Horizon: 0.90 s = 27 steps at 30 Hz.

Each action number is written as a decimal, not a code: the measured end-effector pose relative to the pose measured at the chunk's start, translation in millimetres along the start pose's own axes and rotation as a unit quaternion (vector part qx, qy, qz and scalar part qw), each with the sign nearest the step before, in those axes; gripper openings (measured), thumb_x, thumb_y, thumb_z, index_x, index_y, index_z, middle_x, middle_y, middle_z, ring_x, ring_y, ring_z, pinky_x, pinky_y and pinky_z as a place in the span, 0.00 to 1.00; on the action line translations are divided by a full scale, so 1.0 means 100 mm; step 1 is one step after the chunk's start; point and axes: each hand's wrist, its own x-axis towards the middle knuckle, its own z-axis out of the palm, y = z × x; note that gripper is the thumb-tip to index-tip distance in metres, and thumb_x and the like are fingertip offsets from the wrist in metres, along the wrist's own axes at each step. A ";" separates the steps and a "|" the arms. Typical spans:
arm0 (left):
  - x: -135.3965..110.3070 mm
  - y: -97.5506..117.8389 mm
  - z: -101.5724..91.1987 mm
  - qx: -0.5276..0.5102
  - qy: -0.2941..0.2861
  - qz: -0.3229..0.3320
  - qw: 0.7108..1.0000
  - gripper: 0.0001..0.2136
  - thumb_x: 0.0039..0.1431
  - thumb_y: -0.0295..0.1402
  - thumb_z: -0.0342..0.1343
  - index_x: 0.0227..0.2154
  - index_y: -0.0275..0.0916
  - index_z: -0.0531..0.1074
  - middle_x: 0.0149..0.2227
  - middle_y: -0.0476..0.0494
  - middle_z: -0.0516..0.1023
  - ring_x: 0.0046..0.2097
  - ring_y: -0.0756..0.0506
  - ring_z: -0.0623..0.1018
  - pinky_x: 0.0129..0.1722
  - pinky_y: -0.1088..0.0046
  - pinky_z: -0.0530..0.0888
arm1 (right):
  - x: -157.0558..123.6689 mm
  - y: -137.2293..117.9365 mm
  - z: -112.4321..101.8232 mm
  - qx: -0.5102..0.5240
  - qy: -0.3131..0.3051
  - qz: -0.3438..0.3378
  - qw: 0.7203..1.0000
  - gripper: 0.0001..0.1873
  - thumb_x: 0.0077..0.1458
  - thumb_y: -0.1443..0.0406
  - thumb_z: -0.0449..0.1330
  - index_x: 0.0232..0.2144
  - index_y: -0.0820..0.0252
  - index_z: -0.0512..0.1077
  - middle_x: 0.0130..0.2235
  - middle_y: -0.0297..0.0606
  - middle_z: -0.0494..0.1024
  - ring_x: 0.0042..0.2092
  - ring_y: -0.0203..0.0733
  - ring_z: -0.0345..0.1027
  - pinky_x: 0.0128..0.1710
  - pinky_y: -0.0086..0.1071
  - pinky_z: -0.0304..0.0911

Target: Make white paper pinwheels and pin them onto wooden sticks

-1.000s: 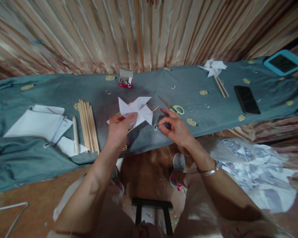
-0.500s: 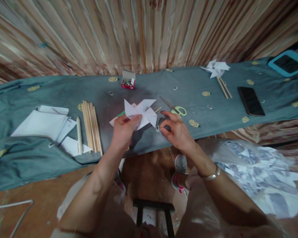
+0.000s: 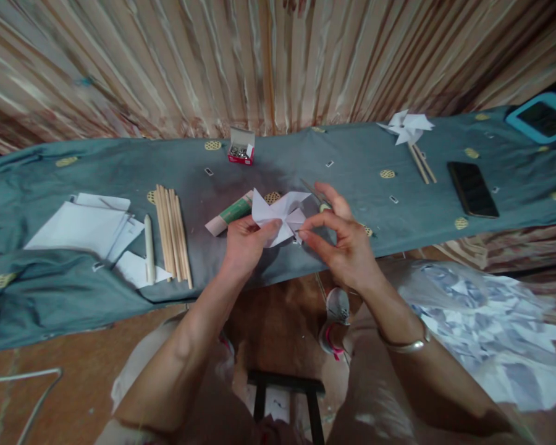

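Note:
My left hand grips a white paper pinwheel by its lower left edge, lifted just above the teal cloth. My right hand pinches something tiny between thumb and forefinger at the pinwheel's right side; I cannot make out what it is. A green and white tube lies on the cloth just left of the pinwheel. Scissors with green handles are partly hidden behind my right fingers.
A bundle of wooden sticks, a white pen and paper sheets lie at left. A small red box of pins stands at the back. A finished pinwheel, a black phone and a blue tablet are at right.
My right hand rose from the cloth to the pinwheel's side with its pinch closed. The left hand pulled the pinwheel nearer, uncovering the green tube.

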 end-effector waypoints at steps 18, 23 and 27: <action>-0.04 -0.02 0.03 0.005 -0.077 0.007 0.997 0.08 0.40 0.36 0.68 0.22 0.38 0.78 0.23 0.49 0.80 0.25 0.51 0.72 0.29 0.73 0.70 | 0.02 0.10 0.11 0.044 0.005 -0.019 0.999 0.04 0.57 0.60 0.62 0.32 0.52 0.75 0.67 0.31 0.59 0.70 0.51 0.47 0.68 0.53 0.44; -0.05 -0.01 0.02 0.018 -0.077 0.013 0.997 0.08 0.41 0.36 0.68 0.22 0.38 0.78 0.23 0.49 0.79 0.25 0.50 0.73 0.30 0.73 0.71 | 0.02 0.09 0.10 0.044 0.002 -0.016 0.999 0.04 0.57 0.61 0.61 0.32 0.52 0.75 0.67 0.32 0.59 0.70 0.51 0.46 0.68 0.53 0.42; -0.06 -0.01 0.02 0.011 -0.082 0.010 0.997 0.07 0.42 0.35 0.68 0.21 0.37 0.78 0.23 0.50 0.79 0.26 0.50 0.73 0.31 0.73 0.71 | 0.02 0.08 0.10 0.045 0.004 -0.015 0.999 0.03 0.57 0.61 0.62 0.33 0.53 0.75 0.67 0.33 0.60 0.70 0.50 0.47 0.68 0.53 0.43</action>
